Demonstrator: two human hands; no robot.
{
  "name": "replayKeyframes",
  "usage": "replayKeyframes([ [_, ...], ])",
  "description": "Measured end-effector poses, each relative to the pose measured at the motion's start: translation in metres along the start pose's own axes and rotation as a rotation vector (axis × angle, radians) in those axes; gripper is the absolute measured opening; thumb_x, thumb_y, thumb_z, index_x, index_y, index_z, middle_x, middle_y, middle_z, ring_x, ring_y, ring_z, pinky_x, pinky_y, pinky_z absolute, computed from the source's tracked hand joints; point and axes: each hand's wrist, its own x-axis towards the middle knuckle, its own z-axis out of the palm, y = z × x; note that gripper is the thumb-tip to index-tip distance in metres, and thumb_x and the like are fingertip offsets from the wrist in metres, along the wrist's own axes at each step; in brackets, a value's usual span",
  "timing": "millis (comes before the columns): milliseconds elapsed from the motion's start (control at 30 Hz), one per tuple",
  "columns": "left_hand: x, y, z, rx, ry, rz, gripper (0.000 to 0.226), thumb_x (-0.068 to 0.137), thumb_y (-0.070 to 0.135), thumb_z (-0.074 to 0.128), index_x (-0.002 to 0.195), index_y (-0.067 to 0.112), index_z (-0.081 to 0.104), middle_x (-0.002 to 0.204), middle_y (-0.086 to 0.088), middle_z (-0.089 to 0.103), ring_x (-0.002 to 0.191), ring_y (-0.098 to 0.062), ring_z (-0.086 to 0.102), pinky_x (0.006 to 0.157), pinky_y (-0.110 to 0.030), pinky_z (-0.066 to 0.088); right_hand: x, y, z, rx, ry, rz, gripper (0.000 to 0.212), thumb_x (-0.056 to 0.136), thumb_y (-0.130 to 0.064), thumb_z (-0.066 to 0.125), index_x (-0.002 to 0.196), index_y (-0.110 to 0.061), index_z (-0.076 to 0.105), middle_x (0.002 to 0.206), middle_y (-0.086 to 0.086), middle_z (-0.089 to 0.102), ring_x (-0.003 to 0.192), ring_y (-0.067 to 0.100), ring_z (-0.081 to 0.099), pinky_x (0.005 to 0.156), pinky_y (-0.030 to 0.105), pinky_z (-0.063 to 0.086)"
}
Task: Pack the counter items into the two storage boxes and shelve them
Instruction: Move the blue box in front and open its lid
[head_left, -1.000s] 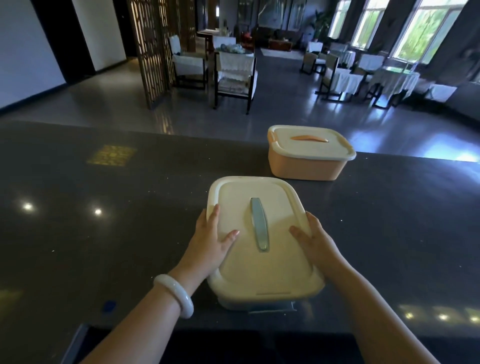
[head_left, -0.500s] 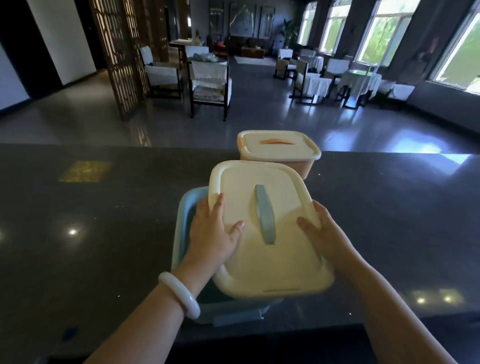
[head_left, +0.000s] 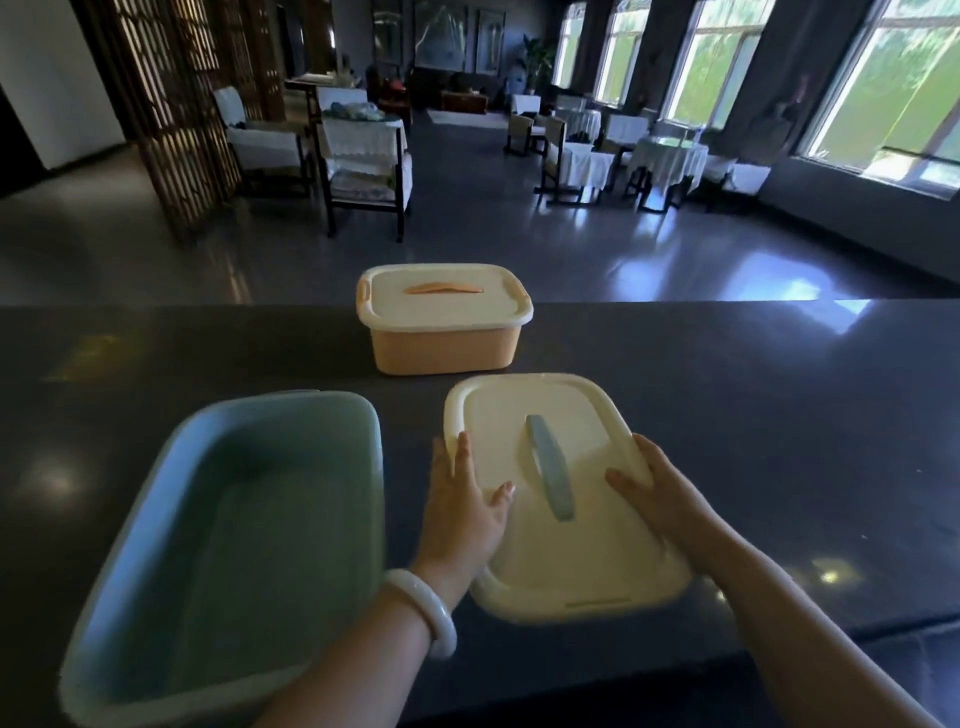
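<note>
Cream lid (head_left: 571, 561) just right of open blue box (head_left: 375, 415); left hand (head_left: 462, 514) and right hand (head_left: 660, 499) grips clamped on its edges.

Dark counter (head_left: 779, 441) bears blue box (head_left: 270, 402), orange box (head_left: 444, 348) — lid (head_left: 571, 561) perhaps resting.

left hand (head_left: 462, 514), right hand (head_left: 661, 500) gripping cream lid (head_left: 566, 564), open blue box (head_left: 244, 525) beside, orange box (head_left: 442, 347) behind

Left hand (head_left: 462, 512), right hand (head_left: 662, 496) both extended, pinching lid (head_left: 550, 564) opposite edges
</note>
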Motion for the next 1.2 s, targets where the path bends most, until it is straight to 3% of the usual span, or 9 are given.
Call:
replayKeyframes([
  [200, 0.002, -0.042, 0.038, 0.039, -0.029, -0.116, 0.084, 0.094, 0.049, 0.05, 0.154, 0.026, -0.004, 0.161, -0.002, -0.012, 0.149, -0.023, 0.005, 0.119, -0.034, 0.018, 0.02, 0.045, 0.039, -0.066, -0.127, 0.032, 0.076, 0.089, -0.044, 0.062, 0.151, -0.027, 0.021, 0.135, -0.003, 0.048, 0.11, 0.016, 0.05, 0.088, 0.031, 0.041],
  [300, 0.005, -0.055, 0.048, 0.146, -0.012, -0.135, 0.083, 0.094, 0.053, 0.047, 0.155, 0.023, -0.002, 0.162, -0.006, -0.008, 0.149, -0.023, -0.001, 0.121, -0.037, 0.008, 0.023, 0.055, 0.052, -0.164, -0.124, -0.024, 0.077, 0.09, -0.045, 0.06, 0.151, -0.018, 0.021, 0.144, -0.001, 0.039, 0.129, 0.02, 0.041, 0.1, 0.032, 0.037],
  [367, 0.005, -0.062, 0.056, 0.258, 0.001, -0.123, 0.083, 0.094, 0.056, 0.043, 0.154, 0.02, -0.001, 0.162, -0.008, -0.005, 0.149, -0.024, -0.004, 0.121, -0.039, 0.001, 0.026, 0.064, 0.059, -0.242, -0.128, -0.056, 0.08, 0.092, -0.047, 0.056, 0.153, -0.014, 0.017, 0.154, 0.002, 0.029, 0.143, 0.021, 0.023, 0.115, 0.035, 0.022],
  [467, 0.002, -0.068, 0.067, 0.38, 0.02, -0.112, 0.082, 0.096, 0.055, 0.038, 0.154, 0.018, -0.006, 0.162, -0.009, -0.008, 0.149, -0.023, -0.01, 0.119, -0.038, -0.007, 0.024, 0.076, 0.066, -0.342, -0.13, -0.103, 0.083, 0.095, -0.051, 0.047, 0.155, -0.012, 0.004, 0.162, 0.0, 0.01, 0.15, 0.016, -0.001, 0.121, 0.032, -0.001],
  [633, 0.0, -0.066, 0.073, 0.487, 0.013, -0.116, 0.08, 0.097, 0.056, 0.029, 0.154, 0.015, -0.011, 0.16, -0.014, -0.014, 0.148, -0.026, -0.013, 0.12, -0.038, -0.008, 0.017, 0.085, 0.073, -0.455, -0.076, -0.144, 0.08, 0.097, -0.059, 0.026, 0.155, -0.015, -0.009, 0.163, -0.002, -0.008, 0.148, 0.011, -0.013, 0.12, 0.029, -0.01],
  [800, 0.0, -0.06, 0.066, 0.56, -0.03, -0.117, 0.078, 0.098, 0.057, 0.026, 0.154, 0.014, -0.006, 0.16, -0.014, -0.015, 0.148, -0.028, -0.012, 0.121, -0.042, -0.003, 0.02, 0.08, 0.068, -0.499, -0.098, -0.131, 0.081, 0.097, -0.059, 0.027, 0.155, -0.014, -0.007, 0.163, -0.001, -0.006, 0.149, 0.012, -0.01, 0.12, 0.029, -0.008],
  [967, 0.009, -0.045, 0.055, 0.631, -0.095, -0.081, 0.07, 0.099, 0.054, 0.028, 0.155, 0.015, 0.009, 0.162, -0.01, -0.004, 0.149, -0.029, -0.006, 0.121, -0.046, 0.003, 0.028, 0.063, 0.059, -0.522, -0.13, -0.121, 0.081, 0.095, -0.059, 0.037, 0.155, -0.013, 0.008, 0.162, 0.004, 0.007, 0.15, 0.019, 0.002, 0.122, 0.035, 0.005],
  [1067, 0.018, -0.027, 0.042, 0.661, -0.119, -0.032, 0.065, 0.099, 0.051, 0.033, 0.151, 0.014, 0.021, 0.156, -0.011, 0.019, 0.145, -0.033, 0.013, 0.119, -0.046, 0.015, 0.036, 0.039, 0.05, -0.561, -0.131, -0.171, 0.077, 0.095, -0.057, 0.041, 0.153, -0.014, 0.015, 0.161, 0.005, 0.014, 0.148, 0.024, 0.01, 0.121, 0.039, 0.013],
  [1200, 0.032, -0.006, 0.013, 0.754, -0.005, 0.101, 0.053, 0.097, 0.048, 0.042, 0.138, 0.014, 0.042, 0.138, -0.009, 0.044, 0.129, -0.03, 0.038, 0.111, -0.043, 0.029, 0.043, -0.008, 0.039, -0.602, -0.143, -0.288, 0.069, 0.096, -0.05, 0.048, 0.151, -0.016, 0.024, 0.158, 0.003, 0.023, 0.146, 0.025, 0.019, 0.12, 0.039, 0.018],
])
